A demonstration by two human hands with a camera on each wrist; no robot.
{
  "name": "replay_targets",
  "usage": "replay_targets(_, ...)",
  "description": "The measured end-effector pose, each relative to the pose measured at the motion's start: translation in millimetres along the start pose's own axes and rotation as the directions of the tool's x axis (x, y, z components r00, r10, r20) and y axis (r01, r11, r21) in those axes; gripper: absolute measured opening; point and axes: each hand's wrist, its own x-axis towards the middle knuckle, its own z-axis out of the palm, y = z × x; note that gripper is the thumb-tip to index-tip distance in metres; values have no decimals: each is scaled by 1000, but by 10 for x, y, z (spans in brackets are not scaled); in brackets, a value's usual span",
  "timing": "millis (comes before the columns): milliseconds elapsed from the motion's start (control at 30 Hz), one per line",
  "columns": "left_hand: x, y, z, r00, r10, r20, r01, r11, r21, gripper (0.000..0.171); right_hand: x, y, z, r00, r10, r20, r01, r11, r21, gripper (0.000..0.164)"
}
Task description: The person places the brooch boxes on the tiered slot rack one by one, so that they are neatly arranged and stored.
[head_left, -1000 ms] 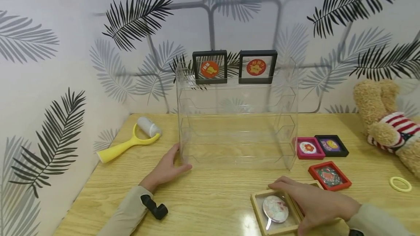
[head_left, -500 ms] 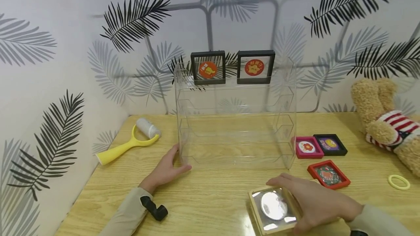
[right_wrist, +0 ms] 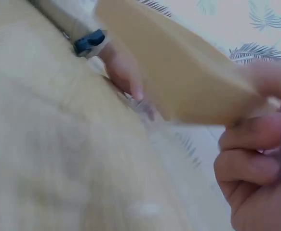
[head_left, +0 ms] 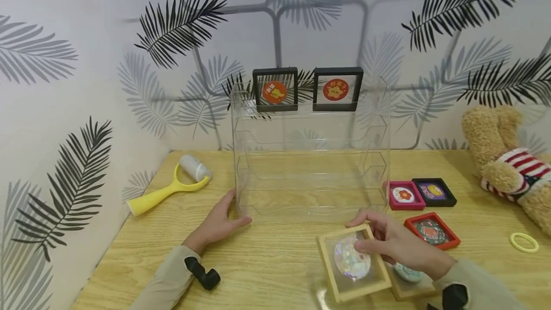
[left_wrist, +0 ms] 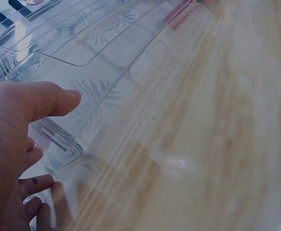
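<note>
My right hand [head_left: 398, 243] pinches a square tan-edged display frame [head_left: 331, 271] at its right edge, thumb on the clear front over a round iridescent badge [head_left: 344, 260]. In the right wrist view the tan frame [right_wrist: 179, 72] is held raised and tilted, with my curled fingers at its edge. My left hand [head_left: 219, 221] rests on the table against the lower left side of a clear acrylic tiered rack [head_left: 312, 181]. Its thumb lies extended by the rack's front corner in the left wrist view, and its fingers are along the side. Two black frames [head_left: 275, 108] [head_left: 335, 107] stand on the rack's top tier.
Another tan frame [head_left: 415, 291] lies under my right wrist, partly hidden. Right of the rack lie pink [head_left: 392, 201], black [head_left: 449, 200] and red [head_left: 447, 243] frames. A teddy bear [head_left: 503, 176] and yellow ring [head_left: 523, 243] sit further right; a yellow-handled roller [head_left: 159, 196] lies at left.
My right hand has lifted the tan frame and moved it slightly forward, tilting it, and the other tan frame beneath has come into view. My left hand has stayed by the rack.
</note>
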Motion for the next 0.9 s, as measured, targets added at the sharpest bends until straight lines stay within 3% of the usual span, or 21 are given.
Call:
replay_targets(67,-2,-5,1,1000,10,0,-10,1000,-4,82,105,-49,20,997,-14,-75,10,998,-65,28)
replay_targets(233,-3,0,2,1000,3,2,-3,1000,-7,81,453,-265,17,986,-45,-160,10,978,-208,16)
replay_targets(400,1,12,-5,1000,-15,1,15,1000,-3,82,861,-518,-92,970,-33,-241,-47,946,-319,23)
replay_targets(467,2,6,-5,1000,-13,4,14,1000,-9,82,1016,-614,-166,964,-36,-263,-57,939,-339,24)
replay_targets(733,8,-2,-5,1000,-3,20,4,1000,-12,86,1489,-979,-390,926,-209,-315,42,884,-465,27)
replay_targets(900,9,-5,-14,1000,1,18,0,1000,-16,85,1686,-1129,-431,919,-238,-316,53,865,-498,28)
